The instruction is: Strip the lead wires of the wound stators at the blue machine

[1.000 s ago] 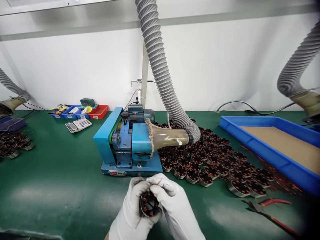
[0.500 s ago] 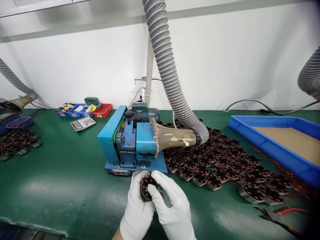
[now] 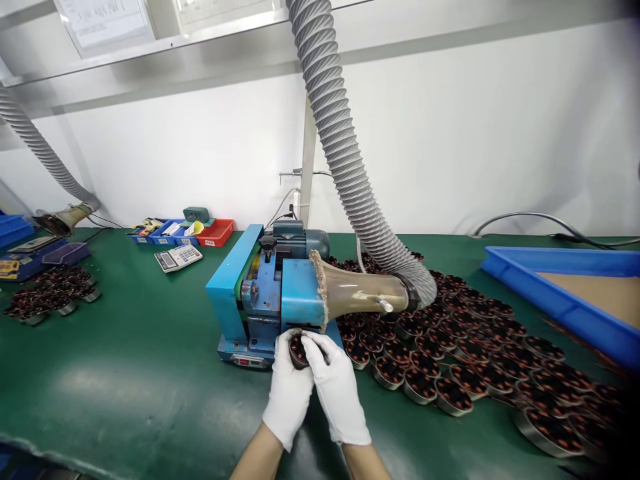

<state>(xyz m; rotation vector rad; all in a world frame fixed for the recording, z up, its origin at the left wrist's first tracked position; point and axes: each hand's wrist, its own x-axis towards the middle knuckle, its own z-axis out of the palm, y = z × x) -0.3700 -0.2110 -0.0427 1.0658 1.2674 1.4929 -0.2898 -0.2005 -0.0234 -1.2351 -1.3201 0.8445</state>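
White gloves cover both hands. Between them is a round motor stator (image 3: pixel 299 352), dark inside with copper-coloured spots around its ring. My left hand (image 3: pixel 289 390) wraps around its left side. On the right side, my right hand (image 3: pixel 333 380) grips the stator's edge with thumb and fingers. Both hands are close against the front of a blue bench machine (image 3: pixel 303 293), just below its housing. A translucent funnel (image 3: pixel 357 290) is fixed to the right of that housing and leads into a grey ribbed hose (image 3: pixel 345 140). The stator's far edge is partly hidden by the fingers.
Rows of similar stators (image 3: pixel 453 393) cover the green bench (image 3: pixel 150 393) right of the machine. A blue tray (image 3: pixel 560 293) stands at the far right. Small bins (image 3: pixel 216 233) and a calculator (image 3: pixel 179 257) lie at the back left, with more stators (image 3: pixel 55 293) further left.
Both hands have moved forward with the stator, from in front of the machine's base up to its housing. The camera view has shifted, so more of the upper shelf shows.
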